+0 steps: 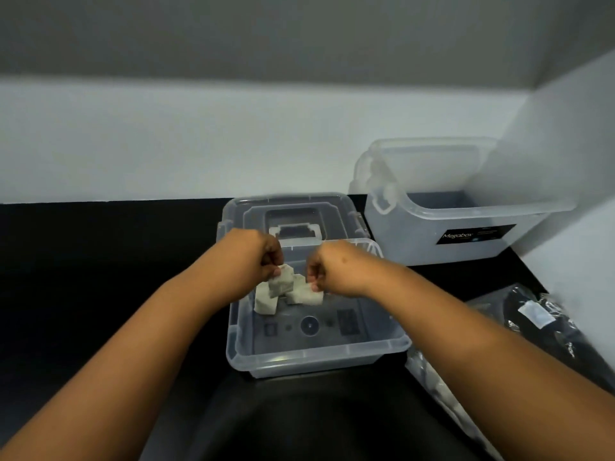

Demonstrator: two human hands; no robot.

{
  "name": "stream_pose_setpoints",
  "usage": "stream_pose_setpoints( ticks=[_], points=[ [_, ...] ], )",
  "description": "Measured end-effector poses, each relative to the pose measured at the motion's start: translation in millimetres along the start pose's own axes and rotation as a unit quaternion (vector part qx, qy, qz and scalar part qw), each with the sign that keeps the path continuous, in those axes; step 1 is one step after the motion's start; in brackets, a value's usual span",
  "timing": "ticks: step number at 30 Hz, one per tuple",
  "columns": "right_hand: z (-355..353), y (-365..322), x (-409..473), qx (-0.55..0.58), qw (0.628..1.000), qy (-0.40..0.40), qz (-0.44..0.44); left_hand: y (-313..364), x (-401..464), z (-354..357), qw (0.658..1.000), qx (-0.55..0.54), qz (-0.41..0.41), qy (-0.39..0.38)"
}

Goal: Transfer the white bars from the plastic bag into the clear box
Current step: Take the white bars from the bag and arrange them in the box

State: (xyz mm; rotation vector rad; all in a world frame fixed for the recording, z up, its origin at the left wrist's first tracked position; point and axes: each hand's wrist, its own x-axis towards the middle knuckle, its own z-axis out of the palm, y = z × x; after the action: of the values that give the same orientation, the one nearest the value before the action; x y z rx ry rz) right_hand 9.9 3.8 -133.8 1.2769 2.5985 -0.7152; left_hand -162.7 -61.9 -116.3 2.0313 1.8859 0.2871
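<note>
A clear box (316, 356) sits open on the black table in the middle of the head view. Several white bars lie at its far end. My left hand (253, 257) pinches the top of one tilted white bar (281, 282) that leans on another white bar (266, 302). My right hand (336, 269) pinches the edge of a flat white bar (304, 294) beside them. Both hands are over the box's back half. The plastic bag (442, 390) with more white bars lies at the right, partly under my right forearm.
The box's clear lid (289, 207) lies flat just behind it. A bigger clear tub (466, 214) with a black label stands at the back right against the wall. A dark plastic-wrapped packet (539, 317) lies at the right edge. White walls close the back and right.
</note>
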Motion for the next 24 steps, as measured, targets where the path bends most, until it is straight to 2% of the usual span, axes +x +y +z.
stream_pose_setpoints(
  ticks=[3,7,15,20,24],
  points=[
    [17,-7,14,0.003,0.999,-0.037,-0.001,-6,-2,-1,1.000,-0.003,0.008,0.013],
    [35,-17,29,-0.045,0.998,-0.042,-0.016,-17,-8,-5,0.999,-0.015,0.014,0.033],
    [47,-21,37,-0.186,0.980,0.049,-0.046,-29,-15,-10,0.996,-0.059,-0.005,0.061],
    [41,-19,32,-0.173,0.982,0.070,-0.041,-28,-17,-7,0.996,-0.061,-0.006,0.057],
    [29,-12,16,-0.141,0.983,0.115,-0.019,-18,-13,-3,0.997,-0.065,-0.009,0.031]
  ],
)
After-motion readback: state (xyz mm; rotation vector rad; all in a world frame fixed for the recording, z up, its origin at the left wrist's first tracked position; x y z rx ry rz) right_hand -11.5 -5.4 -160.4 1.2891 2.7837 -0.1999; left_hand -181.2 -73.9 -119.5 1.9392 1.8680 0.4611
